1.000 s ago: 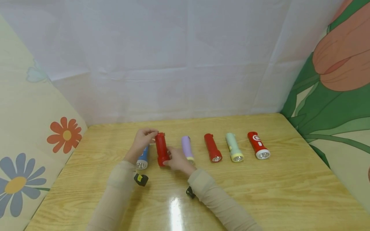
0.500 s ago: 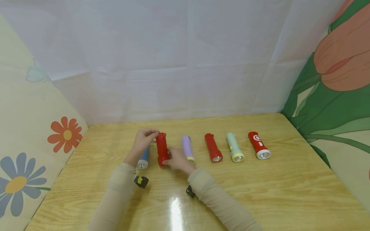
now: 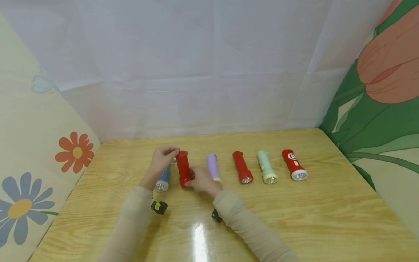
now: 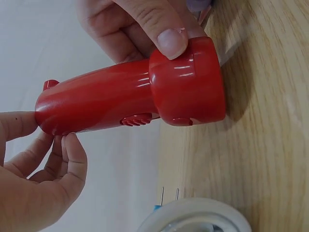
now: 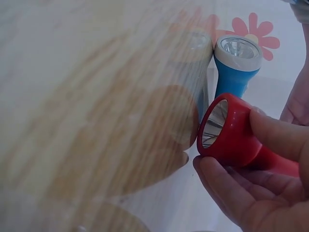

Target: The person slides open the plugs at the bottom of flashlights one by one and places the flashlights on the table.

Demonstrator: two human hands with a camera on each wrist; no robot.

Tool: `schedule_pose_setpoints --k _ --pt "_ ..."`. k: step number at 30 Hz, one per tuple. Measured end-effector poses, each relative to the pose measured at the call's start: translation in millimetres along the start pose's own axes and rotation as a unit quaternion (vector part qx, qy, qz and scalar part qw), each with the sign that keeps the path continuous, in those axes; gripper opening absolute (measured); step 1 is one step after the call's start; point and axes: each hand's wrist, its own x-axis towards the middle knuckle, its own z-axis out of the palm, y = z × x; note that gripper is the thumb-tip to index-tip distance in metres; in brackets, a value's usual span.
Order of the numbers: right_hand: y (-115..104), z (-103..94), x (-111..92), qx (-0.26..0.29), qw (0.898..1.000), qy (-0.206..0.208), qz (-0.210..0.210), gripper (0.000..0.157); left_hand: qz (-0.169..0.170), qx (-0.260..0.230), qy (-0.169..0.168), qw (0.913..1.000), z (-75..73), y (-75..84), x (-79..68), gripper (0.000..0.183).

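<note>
A red flashlight is held between both hands, tilted, with its head toward the table's front. My left hand pinches its tail end between thumb and fingers, as the left wrist view shows. My right hand grips the wider head, thumb on one side and fingers on the other. In the right wrist view the red flashlight's reflector faces the tabletop, close to it. A blue flashlight with a white rim lies beside it, partly hidden by my left hand. Two thin metal prongs show by it.
To the right, in a row on the wooden table, lie a purple flashlight, a second red flashlight, a mint green flashlight and a red-and-white flashlight. A white cloth hangs behind the table.
Both hands keep their hold on the red flashlight and barely move. The whole head view shifts very slightly; the other flashlights stay in place.
</note>
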Motion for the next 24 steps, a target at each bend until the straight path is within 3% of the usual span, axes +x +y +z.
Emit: schedule_pose_setpoints --k 17,24 --pt "7 -0.9 6 -0.010 1.000 -0.015 -0.006 0.030 0.007 0.008 -0.027 0.9996 -2.8 3.5 -10.3 0.030" --pt "5 -2.3 5 -0.020 1.000 -0.008 -0.005 0.029 -0.005 -0.001 -0.021 0.9998 -1.6 6.1 -12.7 0.029"
